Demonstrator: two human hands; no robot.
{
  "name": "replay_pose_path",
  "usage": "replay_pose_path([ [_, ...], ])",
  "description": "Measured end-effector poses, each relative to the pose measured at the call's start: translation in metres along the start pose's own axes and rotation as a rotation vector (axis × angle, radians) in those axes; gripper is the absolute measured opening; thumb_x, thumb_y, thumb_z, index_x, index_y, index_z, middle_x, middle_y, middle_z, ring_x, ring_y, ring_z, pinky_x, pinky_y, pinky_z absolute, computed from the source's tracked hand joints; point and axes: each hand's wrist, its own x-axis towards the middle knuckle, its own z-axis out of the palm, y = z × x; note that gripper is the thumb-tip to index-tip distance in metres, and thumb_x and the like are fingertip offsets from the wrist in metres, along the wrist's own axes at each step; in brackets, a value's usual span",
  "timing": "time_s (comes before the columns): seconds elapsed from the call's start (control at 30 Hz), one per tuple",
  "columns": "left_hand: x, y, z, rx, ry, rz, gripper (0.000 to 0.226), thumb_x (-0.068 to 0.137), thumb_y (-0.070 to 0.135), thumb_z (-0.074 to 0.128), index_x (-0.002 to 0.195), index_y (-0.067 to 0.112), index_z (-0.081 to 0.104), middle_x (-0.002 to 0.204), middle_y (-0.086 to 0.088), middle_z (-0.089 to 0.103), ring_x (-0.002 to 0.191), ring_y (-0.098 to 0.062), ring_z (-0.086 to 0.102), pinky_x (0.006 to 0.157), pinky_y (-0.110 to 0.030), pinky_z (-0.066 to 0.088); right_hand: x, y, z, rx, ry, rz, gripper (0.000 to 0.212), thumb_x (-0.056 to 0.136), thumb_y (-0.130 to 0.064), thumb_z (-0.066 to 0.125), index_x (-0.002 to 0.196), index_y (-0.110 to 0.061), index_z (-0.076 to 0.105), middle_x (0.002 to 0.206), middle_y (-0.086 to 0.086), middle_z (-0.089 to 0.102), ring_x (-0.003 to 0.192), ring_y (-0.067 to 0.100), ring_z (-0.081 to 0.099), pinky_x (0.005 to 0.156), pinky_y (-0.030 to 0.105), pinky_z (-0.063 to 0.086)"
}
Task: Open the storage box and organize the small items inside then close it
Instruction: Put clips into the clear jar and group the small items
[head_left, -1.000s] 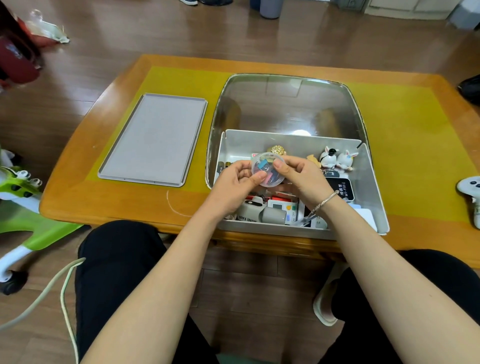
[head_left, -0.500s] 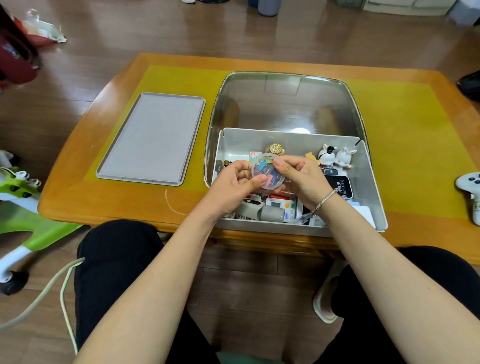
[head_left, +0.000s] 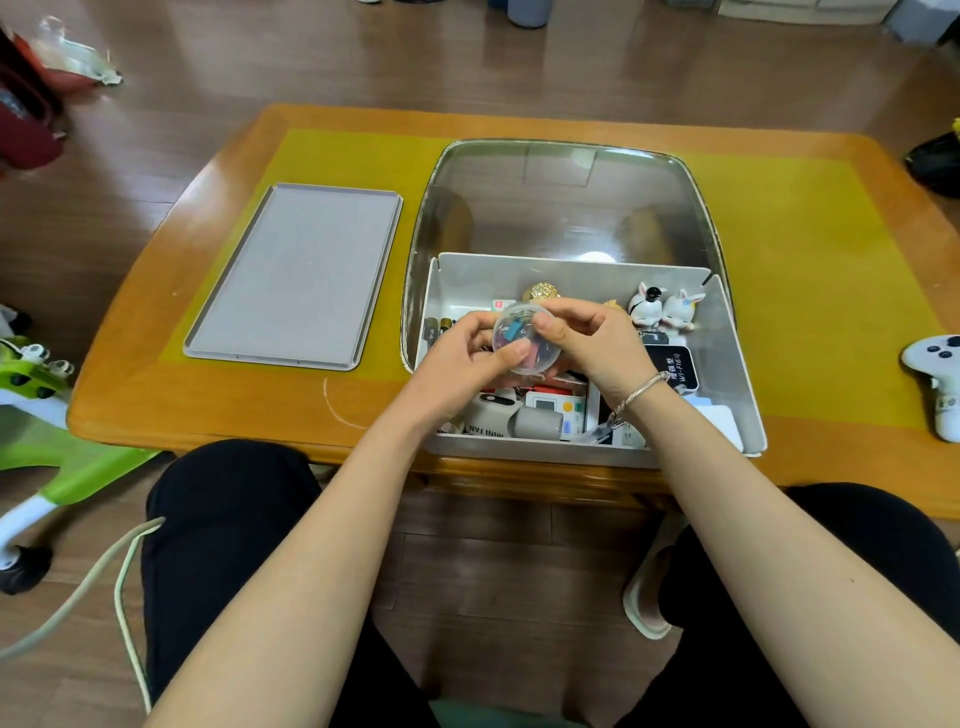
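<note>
- A small round clear plastic container (head_left: 525, 340) with colourful bits inside is held above the open grey storage box (head_left: 727, 374).
- The left hand (head_left: 460, 366) has its grip curled round the container's left side, thumb on top.
- The right hand (head_left: 592, 343) pinches its right edge.
- The box sits on the wooden counter (head_left: 156, 384), with two white rabbit figurines (head_left: 662, 307) in its far right corner.
- A flat grey tray (head_left: 296, 275) lies to its left.

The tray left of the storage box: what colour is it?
Plain light grey tray, seen in the head view.
</note>
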Motion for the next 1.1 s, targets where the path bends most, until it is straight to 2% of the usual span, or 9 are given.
replay_pose_path([
  [0.1, 0.0, -0.001, -0.002, 0.003, 0.013, 0.022, 0.036, 0.085, 0.026, 0.069, 0.116, 0.014, 0.053, 0.098, 0.009, 0.068, 0.087, 0.001, 0.068, 0.069, -0.012, 0.05, -0.002, 0.0, -0.001, 0.084, -0.039, 0.04, 0.034, 0.083, -0.019, 0.067, 0.116, -0.009, 0.064, 0.105, 0.014, 0.069, 0.097, 0.024, 0.066, 0.084, 0.04, 0.055],
  [0.2, 0.001, -0.002, -0.003, -0.046, 0.03, 0.012, 0.039, 0.086, 0.026, 0.068, 0.118, 0.009, 0.053, 0.102, 0.002, 0.071, 0.092, -0.008, 0.069, 0.072, -0.018, 0.054, -0.006, 0.0, -0.005, 0.14, -0.109, 0.074, 0.045, 0.074, -0.023, 0.072, 0.117, -0.011, 0.063, 0.108, 0.013, 0.068, 0.101, 0.027, 0.065, 0.086, 0.043, 0.054],
  [0.3, 0.002, -0.004, -0.005, -0.156, 0.017, -0.019, 0.044, 0.086, 0.023, 0.068, 0.123, 0.005, 0.051, 0.109, -0.005, 0.07, 0.101, -0.02, 0.068, 0.082, -0.032, 0.057, -0.007, 0.001, -0.007, 0.224, -0.131, 0.097, 0.047, 0.071, -0.024, 0.074, 0.115, -0.012, 0.064, 0.105, 0.01, 0.069, 0.098, 0.024, 0.067, 0.082, 0.041, 0.056],
  [0.4, 0.002, -0.002, -0.006, -0.136, -0.02, -0.028, 0.051, 0.079, 0.034, 0.072, 0.122, 0.016, 0.053, 0.109, 0.001, 0.069, 0.102, -0.017, 0.068, 0.083, -0.033, 0.057, -0.008, 0.001, -0.006, 0.195, -0.125, 0.057, 0.037, 0.074, -0.02, 0.072, 0.111, -0.018, 0.065, 0.097, 0.003, 0.072, 0.091, 0.018, 0.069, 0.074, 0.031, 0.058],
  [0.5, 0.003, -0.002, -0.006, -0.049, -0.016, -0.035, 0.056, 0.07, 0.044, 0.076, 0.117, 0.021, 0.056, 0.112, 0.0, 0.067, 0.103, -0.013, 0.066, 0.087, -0.032, 0.055, -0.01, 0.001, -0.007, 0.225, -0.13, 0.046, 0.035, 0.074, -0.018, 0.071, 0.109, -0.019, 0.066, 0.093, 0.003, 0.073, 0.082, 0.02, 0.069, 0.067, 0.029, 0.059],
  [0.67, 0.003, 0.002, -0.001, -0.225, -0.048, -0.055, 0.043, 0.077, 0.041, 0.067, 0.105, 0.008, 0.059, 0.095, 0.0, 0.073, 0.092, -0.016, 0.069, 0.075, -0.027, 0.058, -0.006, -0.002, -0.012, 0.269, -0.102, 0.072, 0.033, 0.081, -0.008, 0.064, 0.114, -0.003, 0.061, 0.09, 0.005, 0.072, 0.072, 0.019, 0.066, 0.06, 0.025, 0.056],
  [0.77, 0.004, 0.006, 0.003, -0.188, -0.004, -0.033, 0.035, 0.079, 0.036, 0.065, 0.101, 0.01, 0.061, 0.092, -0.003, 0.073, 0.09, -0.02, 0.069, 0.081, -0.032, 0.057, -0.007, -0.004, -0.013, 0.286, -0.095, 0.052, 0.033, 0.086, 0.001, 0.058, 0.119, 0.004, 0.057, 0.091, 0.01, 0.069, 0.074, 0.017, 0.065, 0.06, 0.023, 0.055],
  [0.9, 0.007, 0.009, 0.011, -0.193, 0.041, -0.046, 0.012, 0.091, 0.019, 0.061, 0.095, 0.008, 0.062, 0.092, -0.01, 0.072, 0.088, -0.023, 0.068, 0.082, -0.032, 0.057, -0.009, -0.007, -0.015, 0.331, -0.081, 0.067, 0.035, 0.088, 0.001, 0.053, 0.122, 0.009, 0.053, 0.089, 0.015, 0.065, 0.066, 0.015, 0.061, 0.058, 0.022, 0.054],
  [1.1, 0.008, 0.014, 0.019, -0.167, 0.08, -0.056, 0.015, 0.094, 0.023, 0.059, 0.098, 0.009, 0.058, 0.094, -0.01, 0.072, 0.088, -0.022, 0.07, 0.082, -0.032, 0.056, -0.007, -0.009, -0.015, 0.221, 0.001, 0.036, 0.03, 0.095, -0.009, 0.05, 0.119, 0.007, 0.057, 0.094, 0.018, 0.063, 0.076, 0.028, 0.054, 0.06, 0.027, 0.048],
])
